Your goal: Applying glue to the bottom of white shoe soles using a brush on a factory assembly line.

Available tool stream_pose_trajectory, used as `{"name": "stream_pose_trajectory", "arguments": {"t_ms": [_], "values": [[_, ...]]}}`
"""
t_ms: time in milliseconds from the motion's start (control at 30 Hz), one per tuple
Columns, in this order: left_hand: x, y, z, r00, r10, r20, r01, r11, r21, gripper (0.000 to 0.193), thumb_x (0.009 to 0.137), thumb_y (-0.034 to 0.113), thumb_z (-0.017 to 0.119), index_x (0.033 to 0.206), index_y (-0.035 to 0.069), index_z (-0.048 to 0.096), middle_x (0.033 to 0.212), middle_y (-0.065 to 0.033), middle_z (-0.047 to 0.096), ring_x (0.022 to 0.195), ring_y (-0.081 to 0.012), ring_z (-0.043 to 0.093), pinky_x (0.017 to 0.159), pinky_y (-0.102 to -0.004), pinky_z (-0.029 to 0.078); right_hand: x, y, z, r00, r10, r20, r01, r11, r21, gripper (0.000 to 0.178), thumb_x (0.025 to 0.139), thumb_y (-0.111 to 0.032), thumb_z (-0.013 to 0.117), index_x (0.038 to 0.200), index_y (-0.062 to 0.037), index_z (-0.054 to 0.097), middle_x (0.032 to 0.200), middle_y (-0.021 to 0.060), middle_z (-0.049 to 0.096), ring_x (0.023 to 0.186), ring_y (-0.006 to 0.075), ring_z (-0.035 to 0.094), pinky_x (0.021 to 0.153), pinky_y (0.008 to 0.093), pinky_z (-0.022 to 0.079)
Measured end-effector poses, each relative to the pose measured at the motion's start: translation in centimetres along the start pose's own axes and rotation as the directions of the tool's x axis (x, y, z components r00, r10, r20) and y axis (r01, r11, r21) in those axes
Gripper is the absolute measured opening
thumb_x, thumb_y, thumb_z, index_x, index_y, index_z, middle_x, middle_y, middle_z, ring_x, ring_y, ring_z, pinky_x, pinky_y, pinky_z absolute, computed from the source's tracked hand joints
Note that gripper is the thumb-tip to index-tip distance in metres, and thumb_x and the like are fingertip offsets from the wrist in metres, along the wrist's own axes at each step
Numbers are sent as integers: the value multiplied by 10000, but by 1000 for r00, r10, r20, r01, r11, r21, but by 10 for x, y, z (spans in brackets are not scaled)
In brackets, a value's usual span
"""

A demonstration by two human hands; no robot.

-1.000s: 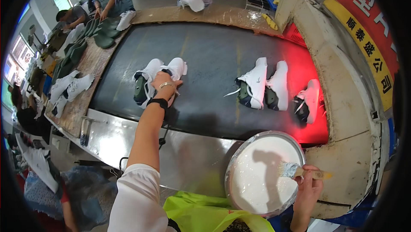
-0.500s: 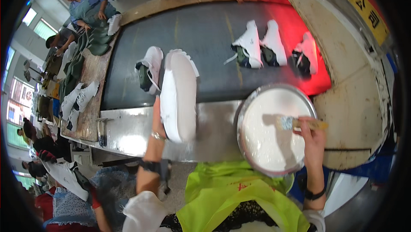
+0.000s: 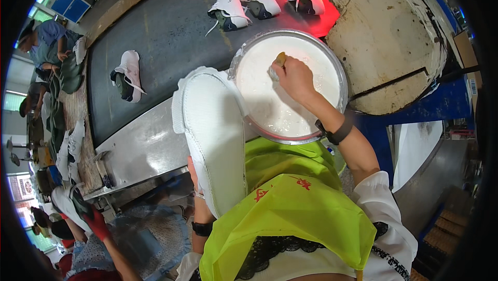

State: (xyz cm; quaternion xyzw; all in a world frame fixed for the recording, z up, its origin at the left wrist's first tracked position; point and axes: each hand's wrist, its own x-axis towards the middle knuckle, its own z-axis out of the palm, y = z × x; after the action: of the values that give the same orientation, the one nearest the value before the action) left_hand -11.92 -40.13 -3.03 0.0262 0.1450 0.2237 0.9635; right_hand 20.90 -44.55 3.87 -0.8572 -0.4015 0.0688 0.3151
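Now, from the left, a lone shoe [image 3: 127, 76] stays on the dark belt [image 3: 171, 37], well apart from both your hands. Next comes your left hand [image 3: 193, 177], which has drawn the held shoe [image 3: 215, 141] in from the belt's near edge toward your body. Its pale underside faces you, so that surface seems better placed for the brush. The hand is clasped on this shoe at its left side and from behind; most of the fingers are hidden, so you cannot tell exactly where they press. The shoe rises past the hand, with its lower end in front of your green apron [image 3: 290, 203]. Just right of it stands the pan [image 3: 342, 81] of white liquid [image 3: 275, 110]; the shoe's edge overlaps the rim in view, though whether they touch is unclear. Further right, the brush [image 3: 280, 59] has swung from lying sideways to pointing up, and your right hand [image 3: 296, 80] is closed around it over the pan. The bristles are at or near the liquid, which suggests loading, but their depth is hard to judge.
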Motion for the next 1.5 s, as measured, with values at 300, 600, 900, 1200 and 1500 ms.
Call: {"name": "stream_pose_trajectory", "arguments": {"t_ms": [300, 600, 900, 1200, 1500], "values": [[1, -9, -1, 993, 82, 82, -67, 984, -165, 668, 903, 550, 354, 1349, 53, 382, 1289, -154, 494, 1121, -299, 518, 941, -410, 437, 6, -3, -41, 991, -47, -126, 112, 809, 578, 211, 843, -199, 586, 863, 5, 634, 754, 180, 634, 695, 317, 619, 641, 385, 480], [32, -5, 19, 983, 72, -168, -31, 972, 233, 691, 903, 563, 334, 1327, 22, 395, 1259, -174, 511, 1077, -295, 548, 917, -408, 460, -10, -39, -50, 1000, -11, -23, 24, 741, 671, 182, 890, -165, 577, 960, -4, 626, 796, 50, 646, 731, 129, 615, 643, 254, 491], [43, -3, -14, 973, 59, -222, 49, 891, 452, 606, 926, 489, 377, 1230, -25, 477, 1115, -170, 597, 949, -252, 626, 814, -366, 530, 23, -81, -37, 978, -196, 76, 76, 665, 743, 273, 876, -228, 580, 940, 34, 623, 763, 83, 639, 712, 137, 621, 650, 267, 492], [39, 4, 14, 989, 46, -142, 12, 923, 384, 694, 916, 562, 322, 1313, -3, 396, 1218, -185, 537, 1043, -270, 583, 886, -395, 493, -60, -63, -37, 983, -179, 51, 109, 777, 619, 155, 855, -109, 597, 921, 29, 615, 814, 145, 648, 725, 214, 639, 645, 287, 486], [41, 7, 16, 977, 168, -132, -50, 781, 622, 641, 926, 531, 336, 1267, -3, 434, 1146, -166, 580, 978, -255, 613, 828, -366, 516, -19, -86, -28, 958, -271, -94, 274, 765, 583, 115, 821, -68, 632, 925, -23, 616, 929, 134, 620, 797, 232, 621, 716, 308, 488]]}}
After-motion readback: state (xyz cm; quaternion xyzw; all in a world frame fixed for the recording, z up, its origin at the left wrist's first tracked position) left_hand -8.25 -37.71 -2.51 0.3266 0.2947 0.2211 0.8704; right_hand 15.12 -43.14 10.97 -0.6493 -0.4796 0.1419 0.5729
